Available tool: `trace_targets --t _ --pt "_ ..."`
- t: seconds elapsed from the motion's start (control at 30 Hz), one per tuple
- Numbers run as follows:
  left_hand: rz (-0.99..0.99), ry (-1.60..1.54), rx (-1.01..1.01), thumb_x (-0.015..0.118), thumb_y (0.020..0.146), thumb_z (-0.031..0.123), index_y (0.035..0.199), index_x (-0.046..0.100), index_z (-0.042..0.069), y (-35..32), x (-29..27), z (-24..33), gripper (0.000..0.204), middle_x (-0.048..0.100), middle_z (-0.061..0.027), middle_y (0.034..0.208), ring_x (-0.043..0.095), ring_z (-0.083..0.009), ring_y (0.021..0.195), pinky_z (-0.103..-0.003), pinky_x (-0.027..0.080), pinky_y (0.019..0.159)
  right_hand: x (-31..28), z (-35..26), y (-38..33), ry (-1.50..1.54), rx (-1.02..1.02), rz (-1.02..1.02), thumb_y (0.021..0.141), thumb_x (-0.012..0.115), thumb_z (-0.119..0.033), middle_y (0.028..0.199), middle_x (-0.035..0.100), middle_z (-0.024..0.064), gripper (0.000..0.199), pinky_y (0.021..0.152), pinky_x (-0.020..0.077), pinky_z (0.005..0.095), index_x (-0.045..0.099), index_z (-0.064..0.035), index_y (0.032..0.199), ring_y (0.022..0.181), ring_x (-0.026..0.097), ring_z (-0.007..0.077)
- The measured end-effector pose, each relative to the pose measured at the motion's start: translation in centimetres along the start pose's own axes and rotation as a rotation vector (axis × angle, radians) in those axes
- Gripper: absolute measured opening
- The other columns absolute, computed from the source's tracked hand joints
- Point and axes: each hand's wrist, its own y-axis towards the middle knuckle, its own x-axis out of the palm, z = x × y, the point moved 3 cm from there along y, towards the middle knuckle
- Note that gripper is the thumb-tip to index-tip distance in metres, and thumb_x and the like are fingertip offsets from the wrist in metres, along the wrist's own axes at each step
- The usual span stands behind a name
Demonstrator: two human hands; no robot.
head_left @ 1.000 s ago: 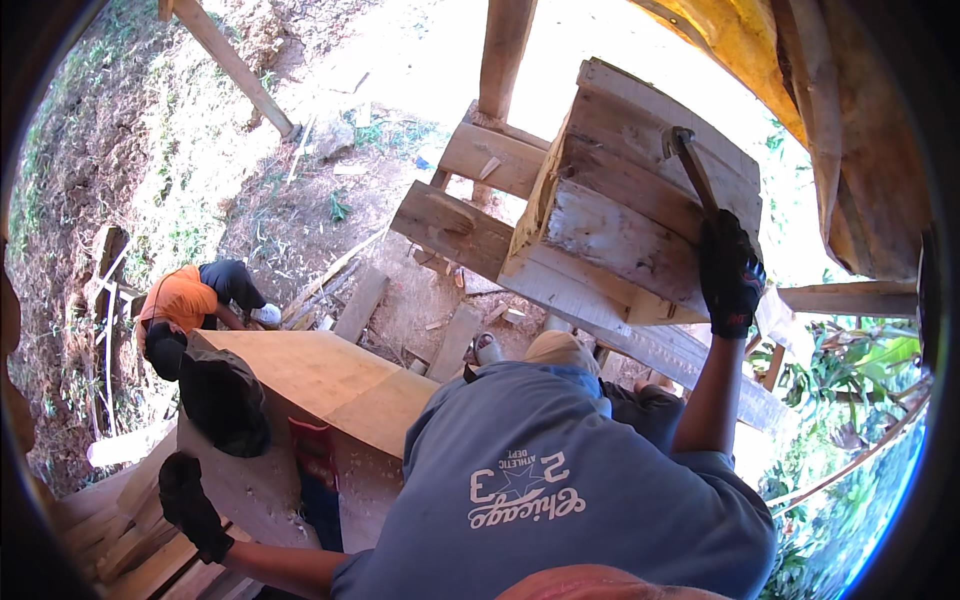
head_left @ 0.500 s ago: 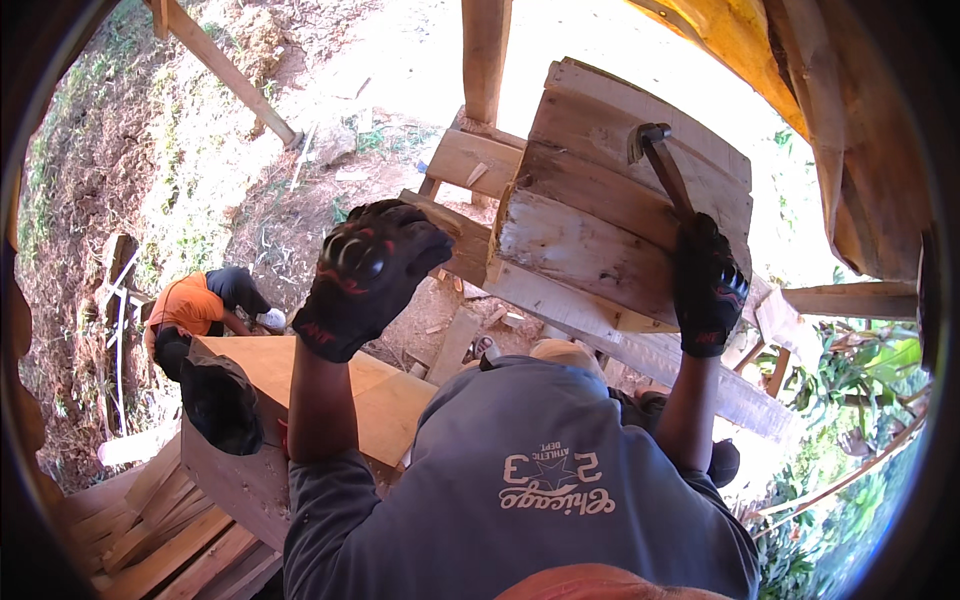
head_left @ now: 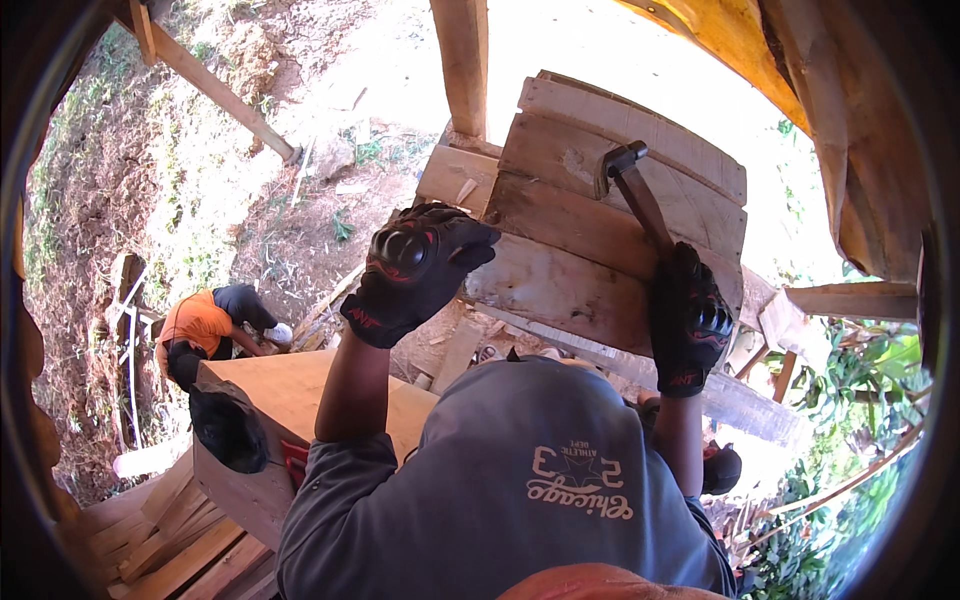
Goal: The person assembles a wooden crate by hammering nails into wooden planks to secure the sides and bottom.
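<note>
Both my hands wear black gloves with hard knuckle guards. My right hand point(head_left: 690, 325) is closed around the wooden handle of a claw hammer point(head_left: 645, 205), its head pointing up and away over a box of rough wooden boards point(head_left: 560, 275). My left hand point(head_left: 415, 270) is raised at the box's near left corner, fingers drawn together and pointing right. Whatever those fingers hold, if anything, is hidden. Whether they touch the box I cannot tell. The box sits tilted on a plank point(head_left: 740, 395).
At left, a person in an orange top point(head_left: 198, 325) bends low. A pale wooden board point(head_left: 330, 385) lies left of me, beside a dark pouch-like thing point(head_left: 230, 430). Sawn planks point(head_left: 190, 535) are stacked lower left. A wooden post point(head_left: 460, 70) rises beyond; yellow sheeting point(head_left: 690, 35) hangs upper right.
My left hand has moved right, closer to the box's edge. The right hand and hammer sit slightly lower and further left in view. The box appears shifted left and slightly turned.
</note>
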Motion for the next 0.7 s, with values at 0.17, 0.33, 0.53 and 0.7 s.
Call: trace_targets --t 0.17,0.33,0.53,0.7 --pt "-0.005 -0.313 -0.342 0.085 0.087 0.017 0.108 0.082 0.01 1.1 -1.3 -4.8 0.023 0.08 -0.008 0.102 0.077 -0.0173 0.09 -0.034 0.06 0.085 0.3 -1.0 0.7 -0.083 0.078 -0.161 0.102 0.064 -0.023 0.097 0.074 0.0117 0.024 0.07 0.0592 0.0425 0.07 -0.0112 0.122 0.083 0.074 0.0301" --pt "0.241 -0.519 -0.267 0.082 0.09 0.017 0.104 0.082 0.01 2.4 -0.1 -9.3 0.015 0.081 -0.0027 0.096 0.077 -0.0106 0.085 -0.031 0.059 0.08 1.2 -0.7 0.5 -0.057 0.116 -0.155 0.102 0.064 -0.023 0.102 0.074 0.0095 0.019 0.075 0.0602 0.039 0.07 -0.0122 0.116 0.089 0.075 0.027" --pt "0.265 -0.636 0.095 0.081 0.092 0.011 0.1 0.079 0.007 5.1 3.7 -11.2 0.009 0.08 -0.0029 0.095 0.075 -0.0124 0.092 -0.029 0.058 0.088 1.2 -0.7 0.0 -0.149 -0.036 -0.038 0.105 0.067 -0.026 0.105 0.076 0.017 0.03 0.075 0.0604 0.0404 0.07 -0.0013 0.122 0.09 0.076 0.0329" --pt "0.166 -0.692 0.232 0.079 0.09 0.017 0.103 0.08 0.014 6.0 6.1 -13.0 0.013 0.078 -0.0004 0.105 0.075 -0.0194 0.097 -0.033 0.059 0.087 2.2 -0.2 0.2 -0.354 0.018 -0.131 0.105 0.068 -0.027 0.109 0.076 0.0183 0.033 0.078 0.0606 0.042 0.069 0.0009 0.123 0.092 0.076 0.0348"
